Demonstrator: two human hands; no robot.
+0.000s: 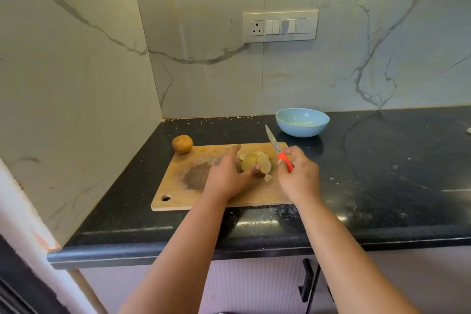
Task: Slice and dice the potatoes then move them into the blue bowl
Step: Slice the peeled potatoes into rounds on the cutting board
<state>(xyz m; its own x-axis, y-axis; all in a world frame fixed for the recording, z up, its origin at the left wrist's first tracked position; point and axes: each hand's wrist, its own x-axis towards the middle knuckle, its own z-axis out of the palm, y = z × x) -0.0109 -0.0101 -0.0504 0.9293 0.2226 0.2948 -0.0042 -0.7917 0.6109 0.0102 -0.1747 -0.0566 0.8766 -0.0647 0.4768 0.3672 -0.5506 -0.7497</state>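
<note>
A sliced potato (256, 162) lies as several round slices in the middle of the wooden cutting board (178, 194). My left hand (225, 174) holds the slices together from the left, thumb under them. My right hand (298, 173) grips the red handle of a knife (277, 149), its blade raised and pointing away toward the wall, clear of the slices. A whole potato (182, 144) sits at the board's far left corner. The blue bowl (302, 122) stands behind the board to the right and looks empty.
The board lies on a black stone counter (382, 173) in a corner, with marble walls to the left and behind. A switch panel (280, 26) is on the back wall. A dark cabinet handle (307, 280) shows below the counter edge.
</note>
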